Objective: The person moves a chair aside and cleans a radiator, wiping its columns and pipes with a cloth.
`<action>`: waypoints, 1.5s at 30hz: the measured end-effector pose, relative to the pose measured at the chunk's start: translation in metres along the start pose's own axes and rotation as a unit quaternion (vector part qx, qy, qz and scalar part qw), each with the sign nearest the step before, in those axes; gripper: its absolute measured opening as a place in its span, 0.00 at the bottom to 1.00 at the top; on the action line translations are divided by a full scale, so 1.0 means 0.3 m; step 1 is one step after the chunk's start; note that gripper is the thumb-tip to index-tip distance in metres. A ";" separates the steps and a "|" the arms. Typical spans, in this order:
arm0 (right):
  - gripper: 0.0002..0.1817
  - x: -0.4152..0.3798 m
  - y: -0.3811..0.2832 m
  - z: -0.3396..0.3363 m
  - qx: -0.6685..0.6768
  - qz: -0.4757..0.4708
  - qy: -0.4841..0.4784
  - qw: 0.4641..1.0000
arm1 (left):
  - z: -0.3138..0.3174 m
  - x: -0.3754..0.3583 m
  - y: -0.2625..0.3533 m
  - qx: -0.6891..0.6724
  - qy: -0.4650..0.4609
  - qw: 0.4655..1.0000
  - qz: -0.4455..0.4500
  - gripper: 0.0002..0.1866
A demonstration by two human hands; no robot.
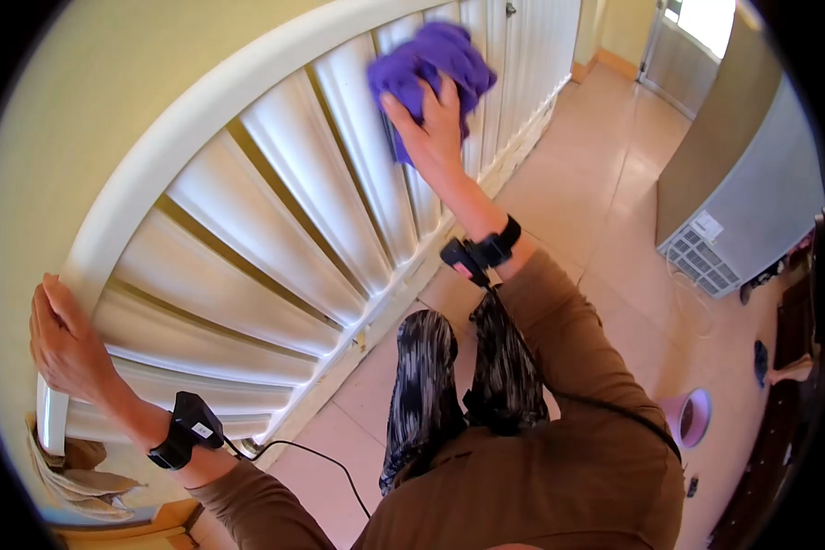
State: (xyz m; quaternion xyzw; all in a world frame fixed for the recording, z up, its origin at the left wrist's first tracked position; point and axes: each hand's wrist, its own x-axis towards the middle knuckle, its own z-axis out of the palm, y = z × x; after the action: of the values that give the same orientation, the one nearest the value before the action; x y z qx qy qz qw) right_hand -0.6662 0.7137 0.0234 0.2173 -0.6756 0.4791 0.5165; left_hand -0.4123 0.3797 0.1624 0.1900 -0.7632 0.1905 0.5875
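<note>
1. The right hand (434, 124) is pressing one purple cloth (434, 64) flat against the white slatted railing (275, 183), fingers spread over the fabric and gripping it against a slat near the top rail.
2. The left hand (64, 344) is curling around the railing's rounded end, thumb and fingers closing on the white rail and holding nothing else.
3. Two black wrist devices are showing, one on the left wrist (185, 433) and one on the right wrist (481, 252) (each trailing a thin black cable).
4. One grey appliance (742, 220) is standing on the tiled floor (587, 183) to the right, well apart from the railing.
5. One pink bowl (689, 417) is sitting on the floor beside the person's right side; its contents are probably too small to make out.
</note>
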 end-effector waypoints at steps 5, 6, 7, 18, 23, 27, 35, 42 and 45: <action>0.25 0.134 -0.177 0.057 0.029 -0.026 0.065 0.997 | -0.023 -0.003 0.037 -0.016 -0.014 1.000 -0.010 0.19; 0.25 0.133 -0.181 0.071 0.046 -0.024 0.084 0.995 | -0.024 -0.007 0.036 -0.015 -0.014 1.000 -0.013 0.19; 0.24 0.083 -0.175 0.100 0.006 -0.029 0.088 0.996 | -0.024 -0.008 0.038 -0.014 -0.011 1.000 -0.011 0.19; 0.19 -0.445 -0.074 0.005 -0.103 -0.014 -0.058 0.993 | 0.001 -0.012 0.015 0.005 0.029 0.999 0.013 0.18; 0.22 -0.528 -0.062 -0.050 0.000 0.068 -0.049 0.996 | -0.001 -0.012 0.022 0.000 0.037 0.999 0.007 0.18; 0.26 -0.591 -0.064 0.000 0.073 0.454 -0.032 0.888 | 0.002 -0.012 0.017 0.001 0.020 1.000 0.009 0.17; 0.27 -0.052 -0.213 0.010 -0.014 -0.060 -0.014 0.998 | -0.009 -0.011 0.027 -0.004 0.032 0.999 0.028 0.18; 0.30 -0.002 -0.185 0.122 -0.042 -0.047 0.015 0.998 | -0.003 -0.007 0.020 -0.006 0.066 0.996 0.057 0.18; 0.33 -0.188 -0.150 0.110 -0.026 0.028 0.000 0.999 | -0.006 -0.006 0.029 -0.002 0.068 0.996 0.053 0.18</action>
State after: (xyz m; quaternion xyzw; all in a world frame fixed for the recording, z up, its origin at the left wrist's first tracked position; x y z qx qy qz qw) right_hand -0.6260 0.6535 -0.0091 0.1848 -0.6934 0.4756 0.5088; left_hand -0.4150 0.3881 0.1606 0.1346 -0.7306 0.2327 0.6277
